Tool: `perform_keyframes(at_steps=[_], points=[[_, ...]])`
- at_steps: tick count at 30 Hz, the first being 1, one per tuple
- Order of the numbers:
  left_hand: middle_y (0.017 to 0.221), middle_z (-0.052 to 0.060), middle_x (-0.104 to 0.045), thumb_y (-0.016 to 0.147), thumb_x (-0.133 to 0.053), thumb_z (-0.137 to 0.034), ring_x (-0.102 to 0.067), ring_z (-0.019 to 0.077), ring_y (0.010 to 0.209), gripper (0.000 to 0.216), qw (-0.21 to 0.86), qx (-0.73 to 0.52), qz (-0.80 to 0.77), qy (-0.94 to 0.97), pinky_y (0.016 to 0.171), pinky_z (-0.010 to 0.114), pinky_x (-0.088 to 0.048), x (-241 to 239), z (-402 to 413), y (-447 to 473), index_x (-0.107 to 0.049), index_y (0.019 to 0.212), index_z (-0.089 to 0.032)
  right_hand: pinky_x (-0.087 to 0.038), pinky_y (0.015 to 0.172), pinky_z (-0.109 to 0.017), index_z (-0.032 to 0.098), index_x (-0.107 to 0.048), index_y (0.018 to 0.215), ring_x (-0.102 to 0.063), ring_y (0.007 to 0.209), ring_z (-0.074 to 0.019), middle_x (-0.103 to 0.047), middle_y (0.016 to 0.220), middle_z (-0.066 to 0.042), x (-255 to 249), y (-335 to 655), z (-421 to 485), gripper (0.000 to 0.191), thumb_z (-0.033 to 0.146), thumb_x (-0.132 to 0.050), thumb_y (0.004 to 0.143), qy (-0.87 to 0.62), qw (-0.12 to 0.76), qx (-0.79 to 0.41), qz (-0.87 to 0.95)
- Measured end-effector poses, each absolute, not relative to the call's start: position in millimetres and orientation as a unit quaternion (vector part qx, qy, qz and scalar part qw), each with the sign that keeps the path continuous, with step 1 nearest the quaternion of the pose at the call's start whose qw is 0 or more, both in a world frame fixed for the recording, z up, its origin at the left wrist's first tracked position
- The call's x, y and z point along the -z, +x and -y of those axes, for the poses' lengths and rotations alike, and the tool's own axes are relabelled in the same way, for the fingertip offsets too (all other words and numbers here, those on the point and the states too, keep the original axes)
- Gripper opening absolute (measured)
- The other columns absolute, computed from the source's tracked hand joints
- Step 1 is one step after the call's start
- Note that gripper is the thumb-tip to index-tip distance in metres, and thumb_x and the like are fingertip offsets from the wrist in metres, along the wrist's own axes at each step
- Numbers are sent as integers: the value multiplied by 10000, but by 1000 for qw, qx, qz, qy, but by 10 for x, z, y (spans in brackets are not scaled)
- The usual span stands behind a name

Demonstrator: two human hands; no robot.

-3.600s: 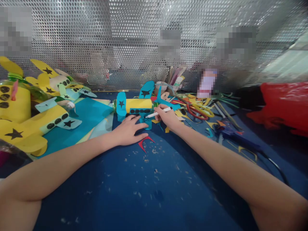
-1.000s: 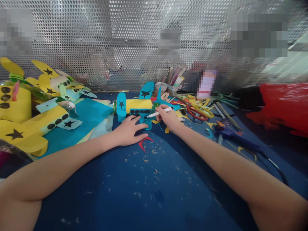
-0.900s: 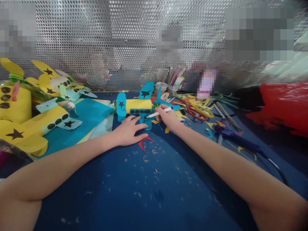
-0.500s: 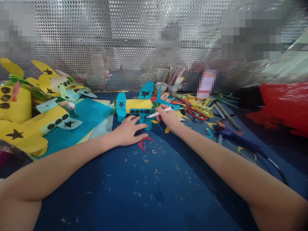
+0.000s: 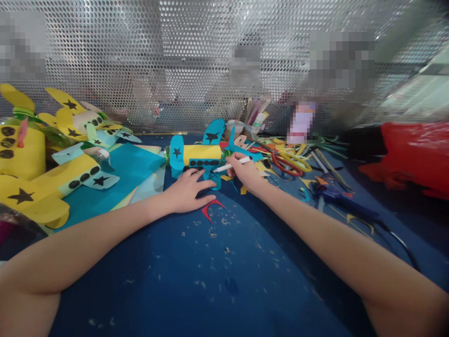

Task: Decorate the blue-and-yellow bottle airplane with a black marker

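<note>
A plastic-bottle toy airplane (image 5: 201, 152) lies on its side on the blue table, wrapped in yellow paper, with blue paper wings and tail and a row of black oval windows. Black stars mark its far wing (image 5: 212, 135) and tail. My right hand (image 5: 243, 172) grips a white marker (image 5: 231, 164), its tip at a star outline on the near blue wing (image 5: 217, 181). Fingers spread, my left hand (image 5: 191, 189) rests flat against that wing's left edge. Just below its thumb lies a red paper scrap (image 5: 211, 209).
More bottle airplanes (image 5: 52, 180) and blue paper sheets (image 5: 122, 171) lie at the left. Scissors (image 5: 286, 161), paper scraps and a blue glue gun (image 5: 347, 203) with a cord are at the right. Cups of sticks (image 5: 254, 124) stand before a perforated metal screen (image 5: 196, 61).
The marker tip has shifted slightly left over the star on the near wing. My left hand and the airplane stay in place.
</note>
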State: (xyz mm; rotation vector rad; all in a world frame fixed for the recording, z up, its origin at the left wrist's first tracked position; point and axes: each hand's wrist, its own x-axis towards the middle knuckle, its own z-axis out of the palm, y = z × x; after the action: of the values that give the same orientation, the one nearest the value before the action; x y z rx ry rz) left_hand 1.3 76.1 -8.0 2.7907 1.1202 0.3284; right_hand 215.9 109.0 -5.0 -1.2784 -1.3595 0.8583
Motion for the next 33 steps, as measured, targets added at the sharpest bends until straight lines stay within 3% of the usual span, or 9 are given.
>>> perform_keyframes(at_steps=[6, 14, 19, 23, 27, 30, 33], points=[[1529, 81, -470, 960, -473, -601, -353, 370, 1428, 485, 59, -123, -364, 921, 1153, 580, -325, 100, -769, 13, -624, 1327, -322, -307, 429, -219, 223, -456, 574, -391, 385, -81, -500, 382, 48, 65, 2172, -1095, 273, 200, -565, 822, -531, 518, -356, 568], [1540, 73, -460, 952, -488, -608, -348, 369, 1435, 483, 68, -127, -371, 917, 1162, 577, -318, 107, -770, 4, -637, 1317, -329, -234, 392, -236, 231, -435, 571, -313, 379, -97, -375, 369, 50, 76, 2247, -1209, 357, 362, -493, 898, -497, 618, -431, 430], [1557, 46, -443, 943, -488, -631, -337, 366, 1441, 496, 73, -133, -360, 920, 1157, 593, -321, 110, -782, -9, -616, 1340, -362, -280, 405, -210, 217, -482, 607, -338, 383, -85, -420, 386, 54, -24, 2330, -1209, 279, 335, -595, 834, -490, 567, -504, 429], [1562, 53, -432, 947, -477, -634, -337, 374, 1442, 501, 67, -123, -361, 922, 1156, 592, -321, 82, -775, -11, -603, 1360, -378, -368, 453, -211, 209, -531, 638, -450, 435, -105, -501, 440, 26, -71, 2396, -1182, 264, 374, -542, 844, -453, 539, -554, 444], [1570, 45, -420, 953, -466, -632, -327, 378, 1448, 489, 67, -112, -361, 923, 1149, 604, -324, 65, -764, -5, -590, 1368, -406, -379, 466, -227, 205, -549, 628, -474, 445, -116, -530, 444, 6, -6, 2378, -1156, 275, 379, -500, 835, -458, 513, -513, 513], [1570, 45, -422, 960, -462, -621, -321, 371, 1453, 478, 66, -116, -358, 924, 1155, 602, -317, 68, -762, -2, -600, 1357, -395, -371, 479, -225, 209, -540, 655, -477, 452, -106, -563, 462, 16, 64, 2345, -1135, 210, 349, -587, 804, -448, 510, -484, 553], [1567, 51, -426, 956, -475, -619, -318, 365, 1456, 480, 66, -121, -358, 923, 1163, 591, -311, 71, -761, -3, -610, 1346, -374, -375, 494, -226, 224, -495, 651, -472, 460, -97, -567, 477, 34, 96, 2333, -1114, 271, 371, -666, 803, -441, 502, -462, 584]])
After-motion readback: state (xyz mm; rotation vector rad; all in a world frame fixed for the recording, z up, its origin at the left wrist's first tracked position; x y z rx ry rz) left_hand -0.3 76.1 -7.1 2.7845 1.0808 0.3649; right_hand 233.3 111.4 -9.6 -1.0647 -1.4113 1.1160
